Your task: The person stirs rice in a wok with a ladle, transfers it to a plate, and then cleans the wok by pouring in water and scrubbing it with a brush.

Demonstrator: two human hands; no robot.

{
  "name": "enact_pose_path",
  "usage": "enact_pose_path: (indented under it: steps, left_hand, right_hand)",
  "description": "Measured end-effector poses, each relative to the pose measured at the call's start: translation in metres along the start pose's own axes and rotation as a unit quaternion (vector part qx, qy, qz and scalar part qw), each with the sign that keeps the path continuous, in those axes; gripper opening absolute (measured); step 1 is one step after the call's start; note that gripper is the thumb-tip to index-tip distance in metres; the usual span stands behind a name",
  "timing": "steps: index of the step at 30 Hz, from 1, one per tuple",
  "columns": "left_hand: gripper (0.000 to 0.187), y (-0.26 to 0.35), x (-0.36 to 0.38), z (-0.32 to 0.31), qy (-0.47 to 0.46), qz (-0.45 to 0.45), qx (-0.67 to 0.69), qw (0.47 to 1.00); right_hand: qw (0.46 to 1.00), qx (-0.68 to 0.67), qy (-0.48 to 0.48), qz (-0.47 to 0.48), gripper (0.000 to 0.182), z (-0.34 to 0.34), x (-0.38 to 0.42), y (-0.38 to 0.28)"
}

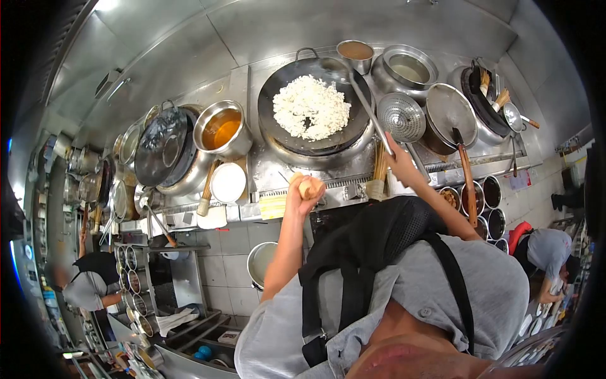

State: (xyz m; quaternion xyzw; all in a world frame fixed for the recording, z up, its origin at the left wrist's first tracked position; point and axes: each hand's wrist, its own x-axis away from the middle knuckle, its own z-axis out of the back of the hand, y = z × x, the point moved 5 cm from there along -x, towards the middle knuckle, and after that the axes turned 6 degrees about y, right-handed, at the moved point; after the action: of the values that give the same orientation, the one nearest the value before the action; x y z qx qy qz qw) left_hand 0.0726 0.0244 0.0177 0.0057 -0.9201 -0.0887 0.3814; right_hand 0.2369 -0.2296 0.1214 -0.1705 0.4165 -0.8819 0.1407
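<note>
A black wok [284,129] sits on the burner in front of me, holding white rice [306,104]. My right hand [404,165] is wrapped round the long metal handle of a ladle [369,107]. Its head reaches the wok's far right side and is blurred. Closer to me, left of centre, my left hand [307,191] is closed in front of the wok's near rim. What it grips, if anything, I cannot make out; a thin dark tip sticks out beside it. A perforated strainer [401,118] lies just beyond my right hand.
A pot of orange-brown liquid [221,129] and a white bowl [228,183] stand left of the wok. Bamboo brushes [379,167] rest on the stove edge. Right are a mesh sieve [451,110] and seasoning pots [492,191]. Other people [91,281] work at both sides.
</note>
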Motion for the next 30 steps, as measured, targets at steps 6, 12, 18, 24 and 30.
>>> enact_pose_path:
  steps: [6, 12, 18, 24, 30]
  left_hand:
    - [0.019, 0.017, -0.053, -0.073, -0.027, 0.022, -0.101, 0.994]
    - [0.020, 0.007, -0.122, -0.059, -0.065, 0.006, -0.083, 0.994]
    - [0.030, -0.038, 0.033, -0.066, -0.038, -0.080, -0.092, 0.992]
    - [0.020, -0.010, -0.057, -0.071, -0.178, -0.092, -0.063, 0.978]
    - [0.009, -0.070, -0.016, 0.044, -0.061, -0.070, -0.139, 0.986]
  right_hand:
    - [0.987, -0.058, -0.149, -0.030, 0.065, -0.014, 0.038, -0.003]
    - [0.988, 0.018, -0.091, 0.126, 0.072, -0.009, 0.065, 0.005]
    - [0.966, -0.068, -0.186, 0.164, 0.067, 0.076, 0.119, -0.023]
    - [0.951, 0.127, -0.223, 0.173, 0.068, 0.047, 0.064, 0.012]
    - [0.964, 0.204, -0.066, 0.159, 0.063, 0.012, 0.063, -0.026]
